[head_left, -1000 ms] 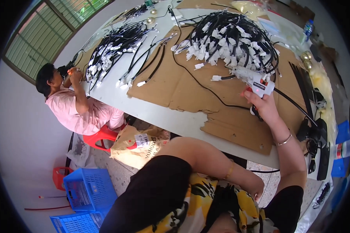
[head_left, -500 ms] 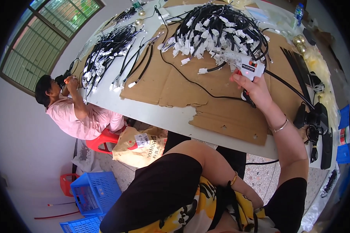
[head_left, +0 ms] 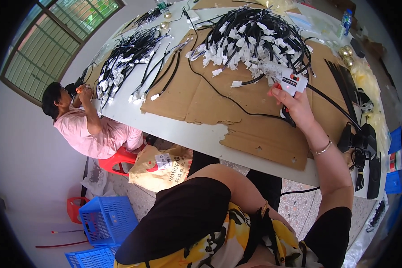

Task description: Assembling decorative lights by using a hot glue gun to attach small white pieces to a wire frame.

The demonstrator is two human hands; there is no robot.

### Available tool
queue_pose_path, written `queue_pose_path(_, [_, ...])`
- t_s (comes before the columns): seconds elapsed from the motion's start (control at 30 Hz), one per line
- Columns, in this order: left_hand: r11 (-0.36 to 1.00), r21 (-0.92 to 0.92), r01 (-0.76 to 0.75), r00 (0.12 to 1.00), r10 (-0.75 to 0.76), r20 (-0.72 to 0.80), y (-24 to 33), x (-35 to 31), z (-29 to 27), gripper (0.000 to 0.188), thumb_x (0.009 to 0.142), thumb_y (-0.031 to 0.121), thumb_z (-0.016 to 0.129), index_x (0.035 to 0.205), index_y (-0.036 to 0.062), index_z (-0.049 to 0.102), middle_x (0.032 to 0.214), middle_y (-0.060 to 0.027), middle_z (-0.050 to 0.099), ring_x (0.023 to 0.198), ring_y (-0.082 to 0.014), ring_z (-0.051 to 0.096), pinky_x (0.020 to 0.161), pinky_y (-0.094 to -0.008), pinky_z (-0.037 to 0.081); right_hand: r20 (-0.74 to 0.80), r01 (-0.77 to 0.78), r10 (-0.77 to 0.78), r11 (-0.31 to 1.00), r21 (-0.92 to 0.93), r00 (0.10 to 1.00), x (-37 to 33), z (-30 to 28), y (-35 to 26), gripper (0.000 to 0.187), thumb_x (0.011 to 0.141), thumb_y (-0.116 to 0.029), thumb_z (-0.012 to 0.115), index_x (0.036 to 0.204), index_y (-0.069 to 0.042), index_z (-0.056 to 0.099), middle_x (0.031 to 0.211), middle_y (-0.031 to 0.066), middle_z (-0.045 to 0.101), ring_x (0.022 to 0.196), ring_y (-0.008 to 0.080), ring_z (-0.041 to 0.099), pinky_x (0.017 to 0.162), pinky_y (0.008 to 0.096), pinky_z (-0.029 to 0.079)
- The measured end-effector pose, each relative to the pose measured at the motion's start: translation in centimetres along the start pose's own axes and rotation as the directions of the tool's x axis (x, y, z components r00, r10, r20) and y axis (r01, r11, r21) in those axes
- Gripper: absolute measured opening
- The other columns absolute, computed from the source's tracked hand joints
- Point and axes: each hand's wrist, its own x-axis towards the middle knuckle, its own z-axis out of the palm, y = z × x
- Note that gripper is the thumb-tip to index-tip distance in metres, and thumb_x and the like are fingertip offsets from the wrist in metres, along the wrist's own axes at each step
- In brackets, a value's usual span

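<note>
My right hand (head_left: 295, 105) is wrapped round the handle of a white glue gun (head_left: 292, 83) with a small red light on its side. Its nozzle end, in a clear, ragged wrapping, points left and touches or overlaps the edge of a big heap of black cables (head_left: 254, 40) with white connectors. A long black rod (head_left: 330, 104) runs from the gun's back toward the right. Below the handle a thin black cord (head_left: 236, 110) trails over the cardboard (head_left: 263, 143). My left arm (head_left: 236, 187) is bent across my lap; its fingers are hidden.
A second pile of black cables (head_left: 129, 62) lies on the white table (head_left: 183, 136)'s left. At its right are black sticks (head_left: 341, 85) and a black power adapter (head_left: 366, 138). A person (head_left: 94, 120) in pink sits at the left, near a paper sack (head_left: 161, 167) and blue crates (head_left: 111, 219).
My right hand and the glue gun have shifted slightly right and down in the picture, along with the whole scene. My left forearm has drawn back a little toward my body.
</note>
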Motion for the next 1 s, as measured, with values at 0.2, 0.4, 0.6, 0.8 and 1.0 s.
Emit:
queue_pose_path(0.2, [0.999, -0.036, -0.034, 0.999, 0.032, -0.041, 1.0, -1.1, 0.6, 0.018, 0.080, 0.020, 0.053, 0.084, 0.0033, 0.055, 0.079, -0.0096, 0.058, 0.076, -0.0172, 0.054, 0.070, -0.0288, 0.042, -0.005, 0.010, -0.010, 1.000, 0.009, 1.000, 0.0, -0.3, 0.3, 0.023, 0.076, -0.020, 0.061, 0.089, -0.004, 0.052, 0.077, 0.0037, 0.058, 0.071, 0.0093, 0.054, 0.054, 0.0219, 0.041])
queue_pose_path(0.4, [0.995, -0.073, -0.065, 0.995, 0.059, -0.086, 1.8, -1.4, 1.4, 0.017, 0.080, 0.020, 0.053, 0.084, 0.0031, 0.055, 0.080, -0.0102, 0.058, 0.076, -0.0178, 0.054, 0.070, -0.0293, 0.042, 0.015, 0.002, -0.002, 1.000, 0.003, 1.000, 0.0, -0.5, 0.3, 0.023, 0.076, -0.020, 0.061, 0.090, -0.004, 0.052, 0.078, 0.0032, 0.057, 0.074, 0.0101, 0.056, 0.055, 0.0220, 0.042])
queue_pose_path(0.6, [0.988, -0.104, -0.112, 0.986, 0.098, -0.132, 3.0, -0.5, 0.0, 0.017, 0.080, 0.019, 0.052, 0.084, 0.0030, 0.055, 0.081, -0.0108, 0.058, 0.076, -0.0185, 0.054, 0.070, -0.0298, 0.042, 0.011, -0.026, 0.026, 1.000, -0.016, 1.000, 0.0, -0.3, 0.1, 0.023, 0.076, -0.019, 0.062, 0.090, -0.004, 0.052, 0.079, 0.0031, 0.058, 0.074, 0.0101, 0.056, 0.055, 0.0221, 0.042])
queue_pose_path(0.8, [0.979, -0.135, -0.152, 0.976, 0.128, -0.177, 4.6, -3.1, -0.4, 0.017, 0.080, 0.019, 0.052, 0.084, 0.0028, 0.055, 0.081, -0.0115, 0.058, 0.076, -0.0191, 0.054, 0.070, -0.0303, 0.042, 0.008, -0.034, 0.034, 0.999, -0.023, 0.999, -0.2, -0.5, 0.1, 0.023, 0.076, -0.019, 0.062, 0.090, -0.004, 0.053, 0.079, 0.0031, 0.058, 0.074, 0.0098, 0.056, 0.055, 0.0216, 0.042])
queue_pose_path(1.0, [0.970, -0.155, -0.187, 0.958, 0.146, -0.246, 4.8, -2.2, -1.1, 0.017, 0.080, 0.019, 0.052, 0.084, 0.0027, 0.055, 0.082, -0.0121, 0.058, 0.076, -0.0197, 0.054, 0.070, -0.0307, 0.042, 0.043, -0.006, 0.009, 0.998, -0.067, 0.999, -0.1, 0.0, 0.3, 0.024, 0.076, -0.020, 0.063, 0.090, -0.004, 0.053, 0.079, 0.0026, 0.058, 0.074, 0.0090, 0.056, 0.056, 0.0217, 0.042])
